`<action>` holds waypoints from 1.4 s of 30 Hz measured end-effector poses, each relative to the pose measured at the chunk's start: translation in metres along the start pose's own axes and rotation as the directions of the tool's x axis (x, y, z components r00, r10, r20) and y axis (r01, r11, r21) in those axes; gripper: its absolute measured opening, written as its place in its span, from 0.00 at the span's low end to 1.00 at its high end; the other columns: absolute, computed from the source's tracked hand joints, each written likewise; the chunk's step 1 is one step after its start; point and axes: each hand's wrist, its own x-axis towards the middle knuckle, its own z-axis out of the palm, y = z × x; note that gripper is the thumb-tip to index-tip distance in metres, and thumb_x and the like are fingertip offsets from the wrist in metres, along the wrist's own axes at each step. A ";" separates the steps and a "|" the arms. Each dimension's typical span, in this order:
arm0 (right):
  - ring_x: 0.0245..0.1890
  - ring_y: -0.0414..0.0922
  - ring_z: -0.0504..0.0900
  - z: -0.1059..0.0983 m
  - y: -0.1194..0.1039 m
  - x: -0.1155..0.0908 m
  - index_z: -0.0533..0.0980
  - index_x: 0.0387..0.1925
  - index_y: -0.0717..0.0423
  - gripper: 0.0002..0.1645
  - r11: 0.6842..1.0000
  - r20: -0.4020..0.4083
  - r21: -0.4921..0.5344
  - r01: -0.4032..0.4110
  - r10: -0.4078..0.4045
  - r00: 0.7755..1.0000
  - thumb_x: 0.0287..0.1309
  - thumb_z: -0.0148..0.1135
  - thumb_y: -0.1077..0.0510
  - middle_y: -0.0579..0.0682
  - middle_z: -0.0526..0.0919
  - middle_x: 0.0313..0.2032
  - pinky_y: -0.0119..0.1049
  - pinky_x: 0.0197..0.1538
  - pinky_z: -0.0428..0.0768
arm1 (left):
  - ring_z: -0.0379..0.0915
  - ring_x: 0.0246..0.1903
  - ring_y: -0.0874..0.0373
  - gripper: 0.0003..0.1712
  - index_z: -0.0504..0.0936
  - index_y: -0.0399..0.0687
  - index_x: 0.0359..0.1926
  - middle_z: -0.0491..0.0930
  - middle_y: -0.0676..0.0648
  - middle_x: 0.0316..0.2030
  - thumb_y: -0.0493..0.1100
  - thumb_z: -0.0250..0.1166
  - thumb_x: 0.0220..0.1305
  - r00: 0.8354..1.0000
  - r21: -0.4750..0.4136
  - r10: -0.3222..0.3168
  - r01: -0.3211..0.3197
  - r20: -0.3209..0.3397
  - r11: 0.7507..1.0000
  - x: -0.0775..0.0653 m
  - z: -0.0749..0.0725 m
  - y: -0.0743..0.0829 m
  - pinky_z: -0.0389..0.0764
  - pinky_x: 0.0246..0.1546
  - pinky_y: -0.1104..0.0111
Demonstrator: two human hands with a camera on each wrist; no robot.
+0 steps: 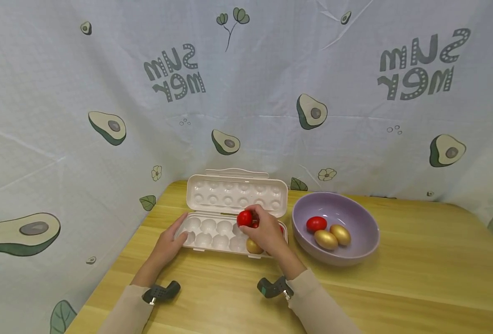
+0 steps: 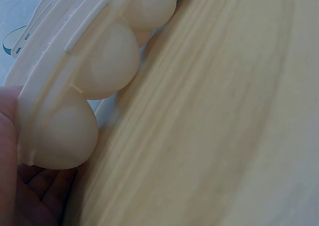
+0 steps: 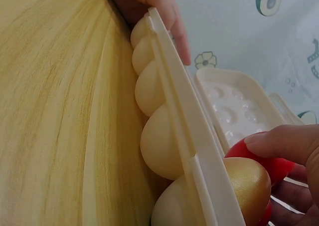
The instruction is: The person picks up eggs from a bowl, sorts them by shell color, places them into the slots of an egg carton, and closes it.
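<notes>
A white plastic egg carton lies with its lid folded back. My left hand grips the carton's left end, thumb over the rim and fingers beneath, as the left wrist view shows. Between thumb and fingers, my right hand pinches a red egg over the carton's right half. In the right wrist view this red egg overlaps a gold egg seated in the front row. More red eggs sit in the right part of the carton, partly hidden by my right hand.
To the right of the carton stands a purple bowl with one red egg and two gold eggs. Everything is on a wooden table. A printed curtain hangs behind and to the left.
</notes>
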 end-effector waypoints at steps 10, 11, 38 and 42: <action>0.46 0.48 0.80 0.001 0.000 -0.001 0.74 0.50 0.50 0.28 0.994 0.042 -0.105 0.012 -0.007 0.999 0.47 0.75 0.59 0.51 0.82 0.46 0.45 0.52 0.79 | 0.56 0.68 0.38 0.34 0.61 0.44 0.72 0.62 0.35 0.68 0.38 0.55 0.65 1.000 -0.006 0.001 -0.001 0.005 1.000 0.000 0.000 0.001 0.57 0.68 0.47; 0.46 0.48 0.80 0.001 0.000 -0.002 0.74 0.50 0.50 0.28 0.993 0.050 -0.118 0.017 -0.011 0.999 0.47 0.75 0.58 0.51 0.82 0.47 0.46 0.53 0.79 | 0.56 0.68 0.37 0.34 0.61 0.43 0.72 0.62 0.35 0.68 0.38 0.55 0.65 1.000 -0.003 0.006 -0.006 0.006 1.000 -0.001 0.000 0.001 0.57 0.68 0.47; 0.35 0.47 0.78 0.004 0.002 -0.002 0.78 0.41 0.55 0.14 0.983 0.064 -0.172 0.071 -0.060 0.996 0.51 0.69 0.62 0.50 0.84 0.36 0.40 0.45 0.80 | 0.56 0.68 0.38 0.34 0.60 0.46 0.72 0.62 0.36 0.68 0.38 0.55 0.65 1.000 -0.001 -0.017 0.017 0.009 1.000 0.000 0.000 0.001 0.57 0.68 0.48; 0.35 0.47 0.78 0.003 0.002 -0.002 0.78 0.41 0.55 0.14 0.983 0.068 -0.172 0.066 -0.055 0.996 0.51 0.69 0.62 0.51 0.84 0.37 0.41 0.45 0.80 | 0.56 0.67 0.38 0.34 0.60 0.45 0.72 0.62 0.35 0.68 0.38 0.55 0.65 1.000 0.003 -0.003 0.003 0.003 1.000 0.000 0.000 0.001 0.57 0.68 0.47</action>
